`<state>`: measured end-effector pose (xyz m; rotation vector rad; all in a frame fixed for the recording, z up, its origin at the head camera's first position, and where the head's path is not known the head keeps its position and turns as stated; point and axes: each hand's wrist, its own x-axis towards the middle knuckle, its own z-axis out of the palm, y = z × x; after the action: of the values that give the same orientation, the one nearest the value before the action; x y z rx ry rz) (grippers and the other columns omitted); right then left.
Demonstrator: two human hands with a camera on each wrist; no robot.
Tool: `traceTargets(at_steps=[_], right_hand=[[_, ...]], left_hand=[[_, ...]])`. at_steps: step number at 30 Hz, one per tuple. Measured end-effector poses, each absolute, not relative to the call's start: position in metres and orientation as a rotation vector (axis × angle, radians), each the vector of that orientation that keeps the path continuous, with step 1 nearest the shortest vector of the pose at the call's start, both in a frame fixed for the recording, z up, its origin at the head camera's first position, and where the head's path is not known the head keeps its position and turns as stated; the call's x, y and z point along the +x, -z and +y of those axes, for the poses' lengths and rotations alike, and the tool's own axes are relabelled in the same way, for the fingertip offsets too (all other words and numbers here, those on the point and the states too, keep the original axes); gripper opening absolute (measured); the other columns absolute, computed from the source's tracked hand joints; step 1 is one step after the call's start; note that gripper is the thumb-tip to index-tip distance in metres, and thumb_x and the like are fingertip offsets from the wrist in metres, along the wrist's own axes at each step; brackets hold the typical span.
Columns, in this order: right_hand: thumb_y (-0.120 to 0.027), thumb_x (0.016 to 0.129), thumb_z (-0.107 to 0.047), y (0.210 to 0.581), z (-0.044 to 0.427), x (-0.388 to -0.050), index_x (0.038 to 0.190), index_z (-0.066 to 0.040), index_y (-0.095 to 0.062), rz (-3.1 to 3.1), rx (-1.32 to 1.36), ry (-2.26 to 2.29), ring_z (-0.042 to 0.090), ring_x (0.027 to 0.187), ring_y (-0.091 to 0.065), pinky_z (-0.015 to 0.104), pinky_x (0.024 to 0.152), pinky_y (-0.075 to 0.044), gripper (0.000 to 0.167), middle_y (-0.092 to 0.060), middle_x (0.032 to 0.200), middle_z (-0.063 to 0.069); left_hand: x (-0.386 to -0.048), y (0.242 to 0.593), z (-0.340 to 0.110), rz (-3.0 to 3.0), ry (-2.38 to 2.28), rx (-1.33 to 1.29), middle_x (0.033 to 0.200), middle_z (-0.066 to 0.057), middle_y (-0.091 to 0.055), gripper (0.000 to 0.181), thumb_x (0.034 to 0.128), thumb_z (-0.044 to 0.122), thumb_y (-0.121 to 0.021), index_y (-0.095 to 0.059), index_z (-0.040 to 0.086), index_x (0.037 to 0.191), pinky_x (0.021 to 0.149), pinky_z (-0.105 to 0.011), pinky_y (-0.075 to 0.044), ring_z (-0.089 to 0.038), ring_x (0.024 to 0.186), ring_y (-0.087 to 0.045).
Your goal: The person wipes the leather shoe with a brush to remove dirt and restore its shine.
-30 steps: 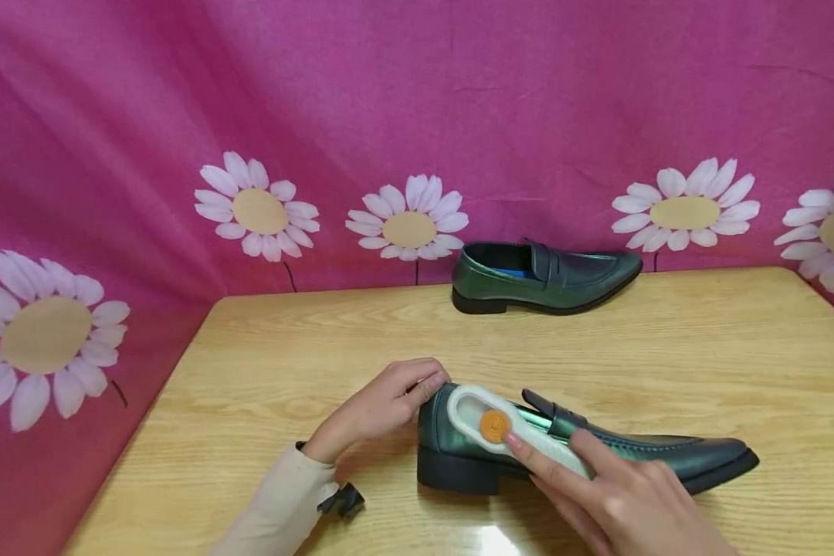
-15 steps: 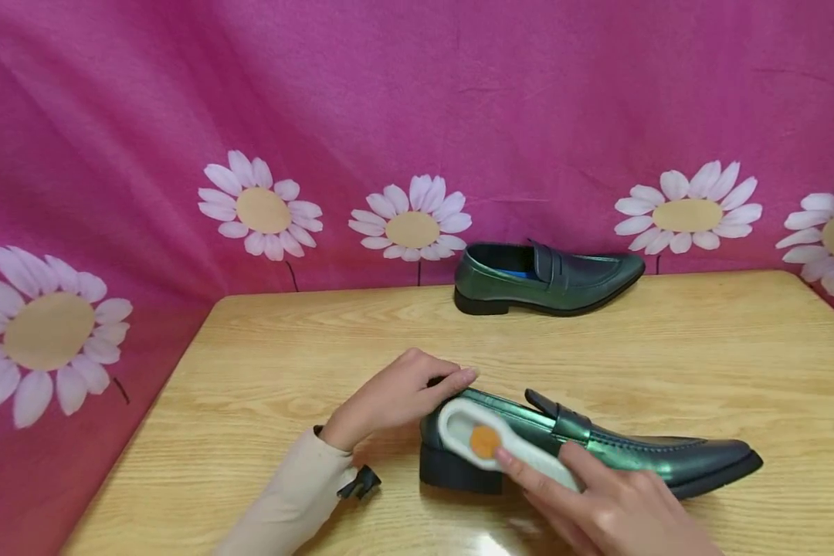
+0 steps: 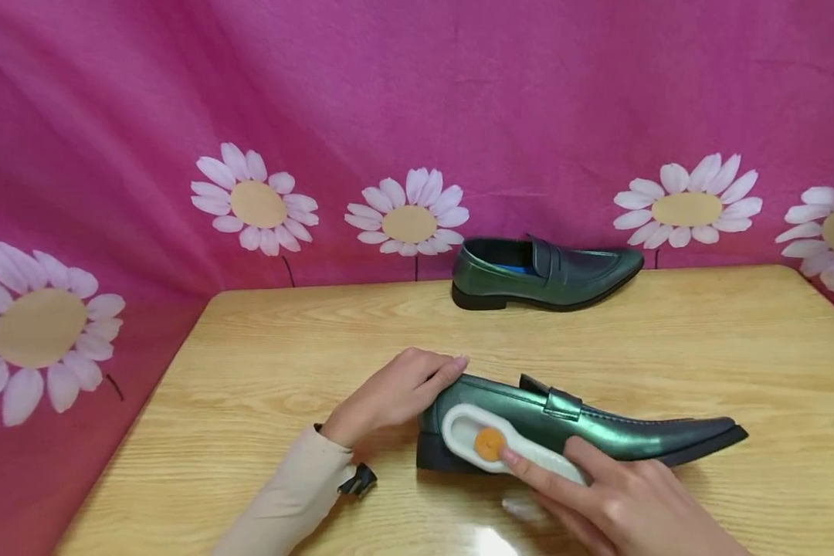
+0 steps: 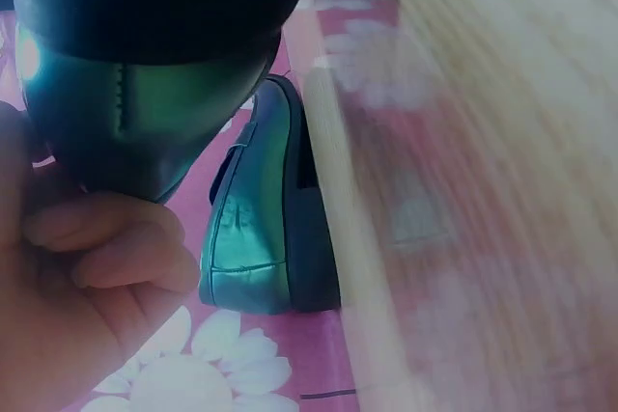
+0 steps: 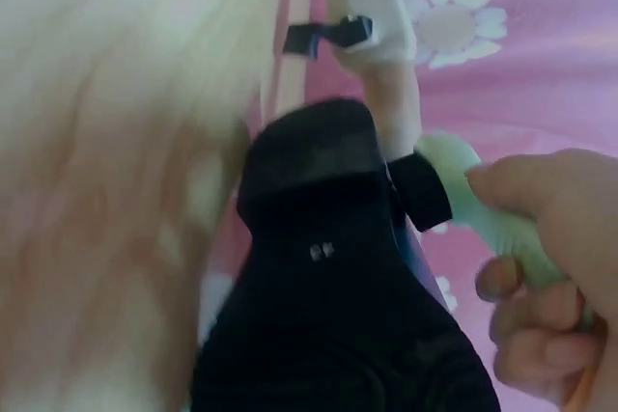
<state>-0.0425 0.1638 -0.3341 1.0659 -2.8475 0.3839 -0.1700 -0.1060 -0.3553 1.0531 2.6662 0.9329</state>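
A dark green leather loafer (image 3: 618,436) is held sideways over the near part of the table, toe to the right. My left hand (image 3: 403,390) grips its heel collar; curled fingers (image 4: 135,248) show there in the left wrist view. My right hand (image 3: 618,498) holds a white brush (image 3: 538,459) with an orange round button, the index finger by the button. In the right wrist view, the brush's black bristles (image 5: 420,190) lie against the loafer's side near the heel. The loafer's black sole (image 5: 328,277) faces that camera, tilted up from the table.
The matching loafer (image 3: 549,278) stands at the table's back edge, toe right. Behind the wooden table (image 3: 285,340) hangs a pink cloth (image 3: 361,100) printed with daisies. A black strap end (image 3: 357,480) sticks out at the left wrist.
My left hand has shifted right along the heel collar. The loafer has lifted and tilted slightly, showing more of its side. The brush has moved slightly down on the heel side.
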Motion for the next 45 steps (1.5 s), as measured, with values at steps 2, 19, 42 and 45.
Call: traceTargets(at_steps=[2,19,42,45], right_hand=[[-0.068,0.088,-0.041,0.333,0.164,-0.042,0.145,-0.042,-0.039,-2.875,1.065,-0.388,-0.005,0.056,-0.029,0.016,0.047,-0.031,0.064,-0.038,0.083,-0.011],[-0.078,0.080,-0.034,0.328,0.158,-0.037,0.138,-0.047,-0.047,-2.859,0.728,-0.345,-0.002,0.051,-0.029,0.017,0.043,-0.029,0.067,-0.044,0.080,-0.010],[-0.077,0.080,-0.029,0.318,0.174,-0.047,0.131,-0.035,-0.060,-2.585,0.640,-0.396,-0.002,0.052,-0.029,0.019,0.045,-0.029,0.054,-0.041,0.072,-0.012],[-0.077,0.080,-0.029,0.317,0.179,-0.050,0.127,-0.031,-0.064,-2.531,0.647,-0.424,-0.003,0.055,-0.030,0.020,0.046,-0.031,0.049,-0.040,0.071,-0.014]], left_hand=[[-0.170,0.356,-0.105,2.692,-0.910,1.067,0.065,0.008,-0.042,0.044,0.1042,0.044,-0.034,-0.058,0.020,0.076,0.070,-0.026,-0.042,-0.008,0.070,-0.050],[-0.166,0.362,-0.104,2.807,-0.790,1.068,0.063,0.008,-0.035,0.039,0.1059,0.033,-0.033,-0.054,0.020,0.076,0.068,-0.027,-0.042,-0.009,0.070,-0.051],[-0.163,0.360,-0.104,2.844,-0.800,1.065,0.065,0.007,-0.036,0.039,0.1058,0.034,-0.033,-0.053,0.020,0.075,0.068,-0.026,-0.042,-0.010,0.069,-0.050],[-0.163,0.360,-0.104,2.837,-0.791,1.057,0.066,0.007,-0.038,0.040,0.1060,0.036,-0.031,-0.054,0.020,0.077,0.070,-0.026,-0.043,-0.010,0.071,-0.051]])
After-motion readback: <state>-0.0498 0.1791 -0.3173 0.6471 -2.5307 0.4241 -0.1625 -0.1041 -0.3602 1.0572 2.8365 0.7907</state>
